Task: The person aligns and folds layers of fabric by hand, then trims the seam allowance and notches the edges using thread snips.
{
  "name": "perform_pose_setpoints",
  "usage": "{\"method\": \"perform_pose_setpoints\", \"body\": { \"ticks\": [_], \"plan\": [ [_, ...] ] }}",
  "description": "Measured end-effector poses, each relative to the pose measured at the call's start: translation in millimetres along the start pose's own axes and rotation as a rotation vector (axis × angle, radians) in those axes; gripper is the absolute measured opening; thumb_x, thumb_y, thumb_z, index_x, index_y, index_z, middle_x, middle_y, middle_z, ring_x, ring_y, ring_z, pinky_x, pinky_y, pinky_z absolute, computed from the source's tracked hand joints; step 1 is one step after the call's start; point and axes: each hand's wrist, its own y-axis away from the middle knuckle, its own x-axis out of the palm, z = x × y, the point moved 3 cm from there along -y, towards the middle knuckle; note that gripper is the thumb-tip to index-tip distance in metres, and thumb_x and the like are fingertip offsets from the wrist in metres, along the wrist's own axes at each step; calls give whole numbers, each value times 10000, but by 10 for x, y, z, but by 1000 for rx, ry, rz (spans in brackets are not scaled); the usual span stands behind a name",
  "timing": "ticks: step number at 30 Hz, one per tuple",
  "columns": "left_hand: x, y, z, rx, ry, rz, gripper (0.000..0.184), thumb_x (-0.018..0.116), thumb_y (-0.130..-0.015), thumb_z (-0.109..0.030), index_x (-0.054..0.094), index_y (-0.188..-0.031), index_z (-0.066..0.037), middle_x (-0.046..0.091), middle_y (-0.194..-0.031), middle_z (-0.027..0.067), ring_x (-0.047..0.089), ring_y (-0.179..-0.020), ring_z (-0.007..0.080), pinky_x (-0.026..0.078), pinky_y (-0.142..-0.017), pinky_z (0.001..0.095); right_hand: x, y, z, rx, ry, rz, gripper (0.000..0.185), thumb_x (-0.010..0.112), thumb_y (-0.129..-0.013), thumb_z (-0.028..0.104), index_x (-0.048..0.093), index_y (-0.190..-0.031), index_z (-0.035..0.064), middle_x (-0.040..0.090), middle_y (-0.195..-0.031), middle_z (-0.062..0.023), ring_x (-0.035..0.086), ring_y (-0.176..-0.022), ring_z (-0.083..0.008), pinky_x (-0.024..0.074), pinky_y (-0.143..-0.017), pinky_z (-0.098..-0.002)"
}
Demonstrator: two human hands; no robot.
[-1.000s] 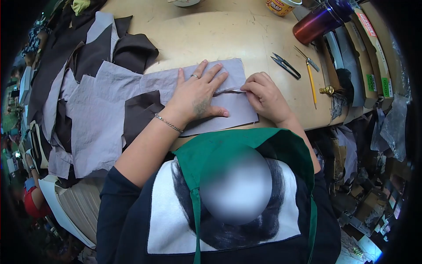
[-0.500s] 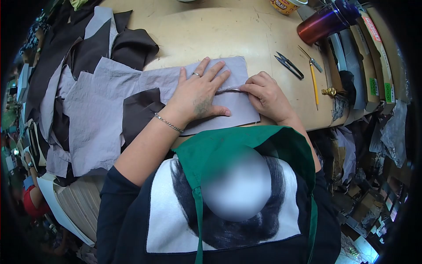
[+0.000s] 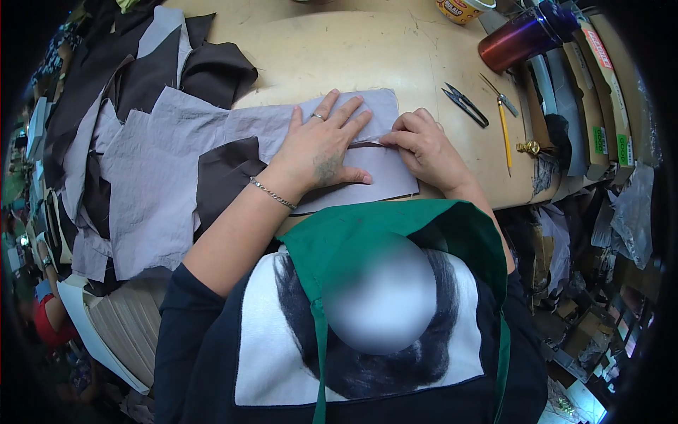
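Observation:
Grey fabric (image 3: 162, 162) with dark brown pieces (image 3: 226, 173) is spread over the table. My left hand (image 3: 321, 141) lies flat on its right-hand part, fingers spread, pressing it down. At the right end, a slit or seam with a dark edge runs between two grey parts. My right hand (image 3: 424, 148) pinches the fabric at the end of that seam, thumb and fingertips together. The exact bit of cloth in the pinch is mostly hidden by the fingers.
Right of my hands lie black thread snips (image 3: 466, 106), a yellow pencil (image 3: 506, 134) and a thin metal-tipped tool (image 3: 500, 92). Behind them stand a tumbler (image 3: 519, 39), a printed cup (image 3: 462, 8) and upright boxes (image 3: 600, 92). Dark fabric (image 3: 141, 78) is heaped at left.
My right hand has shifted slightly left along the seam, still pinching the cloth. The dark strip in the seam shows less. My left hand stays nearly in place.

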Motion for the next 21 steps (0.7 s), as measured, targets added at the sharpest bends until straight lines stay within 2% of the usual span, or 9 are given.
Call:
{"method": "perform_pose_setpoints", "body": {
  "ticks": [8,14,21],
  "plan": [
    [-4,-6,-2,8,-10,10,994,674,-638,-663,312,-1440,-201,239,-1523,37,193,-1408,319,277,-1027,656,59,-91,117,-42,-17,18,262,612,-701,62,728,-906,177,550,-862,-6,508,-886,-233,463,-743,-373],
    [-9,-6,0,10,-7,12,996,674,-640,-663,307,-1441,-199,238,-1524,38,191,-1408,324,280,-1026,656,-64,12,-6,4,66,36,242,625,-706,94,742,-894,193,552,-866,-3,507,-887,-224,455,-737,-375],
    [18,-5,13,24,0,-18,988,680,-636,-658,328,-1429,-185,256,-1514,45,204,-1404,326,280,-1014,670,79,-182,224,-123,48,51,221,624,-722,136,738,-903,191,555,-884,-7,512,-911,-227,452,-750,-378]
  ]
}}
